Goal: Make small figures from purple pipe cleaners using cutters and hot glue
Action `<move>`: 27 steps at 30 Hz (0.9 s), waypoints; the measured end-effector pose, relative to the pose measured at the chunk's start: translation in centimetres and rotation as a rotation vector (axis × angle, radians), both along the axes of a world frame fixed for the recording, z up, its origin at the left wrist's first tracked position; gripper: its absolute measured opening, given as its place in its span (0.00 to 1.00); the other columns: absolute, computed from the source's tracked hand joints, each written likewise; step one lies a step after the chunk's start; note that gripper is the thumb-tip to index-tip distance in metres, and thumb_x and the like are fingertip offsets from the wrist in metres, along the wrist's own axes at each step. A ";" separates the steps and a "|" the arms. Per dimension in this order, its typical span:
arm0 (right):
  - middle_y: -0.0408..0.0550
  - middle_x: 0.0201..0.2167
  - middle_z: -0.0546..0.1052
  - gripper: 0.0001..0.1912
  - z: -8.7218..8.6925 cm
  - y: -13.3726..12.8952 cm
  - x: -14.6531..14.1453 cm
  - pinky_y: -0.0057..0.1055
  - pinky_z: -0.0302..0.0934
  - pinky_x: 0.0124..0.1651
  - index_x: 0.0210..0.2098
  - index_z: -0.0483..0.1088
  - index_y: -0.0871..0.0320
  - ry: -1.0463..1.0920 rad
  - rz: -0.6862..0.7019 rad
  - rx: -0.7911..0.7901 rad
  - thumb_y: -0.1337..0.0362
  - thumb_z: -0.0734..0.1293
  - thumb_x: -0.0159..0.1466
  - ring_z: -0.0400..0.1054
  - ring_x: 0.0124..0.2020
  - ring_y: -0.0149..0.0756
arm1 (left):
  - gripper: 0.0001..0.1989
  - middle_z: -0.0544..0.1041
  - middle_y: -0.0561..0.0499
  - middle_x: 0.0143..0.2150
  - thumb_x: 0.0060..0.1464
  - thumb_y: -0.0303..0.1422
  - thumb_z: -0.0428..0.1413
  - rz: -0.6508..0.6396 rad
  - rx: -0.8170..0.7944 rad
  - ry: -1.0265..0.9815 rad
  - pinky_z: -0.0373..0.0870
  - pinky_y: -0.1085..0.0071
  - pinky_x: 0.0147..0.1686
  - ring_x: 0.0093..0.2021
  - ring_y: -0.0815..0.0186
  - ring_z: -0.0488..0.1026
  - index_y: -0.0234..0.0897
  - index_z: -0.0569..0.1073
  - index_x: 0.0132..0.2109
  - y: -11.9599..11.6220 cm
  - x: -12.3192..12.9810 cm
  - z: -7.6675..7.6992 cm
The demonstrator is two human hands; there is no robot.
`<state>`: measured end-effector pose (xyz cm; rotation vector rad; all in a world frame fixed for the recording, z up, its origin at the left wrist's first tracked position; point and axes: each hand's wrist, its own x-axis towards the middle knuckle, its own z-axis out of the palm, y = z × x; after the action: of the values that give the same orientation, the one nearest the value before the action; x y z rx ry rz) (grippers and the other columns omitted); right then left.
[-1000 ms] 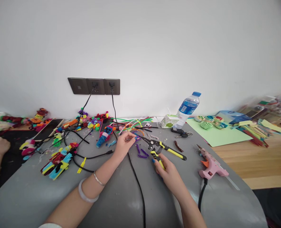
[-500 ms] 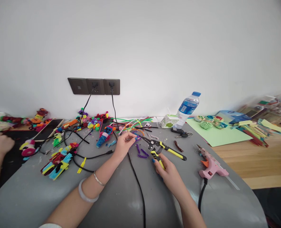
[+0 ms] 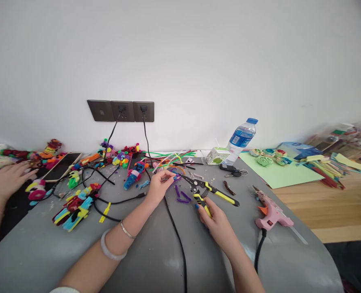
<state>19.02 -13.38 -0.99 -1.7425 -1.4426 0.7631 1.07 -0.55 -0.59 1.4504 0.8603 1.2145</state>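
Note:
My left hand (image 3: 161, 186) is closed in a pinch on a purple pipe cleaner (image 3: 170, 182), mostly covered by the fingers. Yellow-and-black wire strippers (image 3: 195, 186) point at those fingertips, their jaw tips right beside the purple piece. Whether the jaws touch it I cannot make out. My right hand (image 3: 215, 219) is wrapped round the nearer handle of the strippers; the two handles stand spread apart. Several short cut purple pieces (image 3: 183, 196) lie on the grey table (image 3: 205, 260) just below the jaws. A brown twisted piece (image 3: 228, 188) lies to the right.
Fuzzy pipe-cleaner figures (image 3: 77, 207) and black cables (image 3: 176, 232) spread over the left and middle. A pink glue gun (image 3: 273, 213) lies at right. Behind stand a water bottle (image 3: 241, 138) and a drink carton (image 3: 217, 156), near keys (image 3: 235, 172). Another person's hand (image 3: 8, 181) is at far left.
The other person's hand at far left has opened out and reached right, toward the phone and figures. My hands and the wire strippers have stayed practically in place.

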 end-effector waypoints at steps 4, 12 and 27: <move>0.38 0.17 0.63 0.16 -0.2 0.0 0.0 0.27 0.50 0.24 0.34 0.62 0.55 -0.001 0.004 -0.008 0.47 0.59 0.62 0.56 0.20 0.34 | 0.09 0.78 0.48 0.32 0.48 0.37 0.61 0.004 0.005 0.006 0.71 0.70 0.34 0.34 0.64 0.75 0.34 0.77 0.33 0.0 0.0 0.1; 0.38 0.16 0.63 0.16 -0.2 0.0 0.0 0.27 0.51 0.24 0.33 0.61 0.54 -0.010 0.004 0.010 0.48 0.59 0.62 0.57 0.20 0.34 | 0.09 0.78 0.48 0.32 0.48 0.37 0.61 0.010 0.020 -0.001 0.71 0.70 0.35 0.35 0.63 0.75 0.35 0.77 0.33 -0.1 0.0 0.1; 0.38 0.17 0.64 0.17 -0.1 0.0 0.1 0.27 0.51 0.23 0.33 0.63 0.55 0.022 -0.005 0.006 0.47 0.60 0.62 0.57 0.19 0.33 | 0.08 0.77 0.48 0.32 0.49 0.36 0.60 0.000 0.029 0.007 0.71 0.70 0.36 0.35 0.64 0.75 0.35 0.76 0.33 -0.1 0.0 0.0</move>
<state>19.08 -13.40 -1.06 -1.7278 -1.4241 0.7719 1.11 -0.68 -0.54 1.4789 0.8501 1.2270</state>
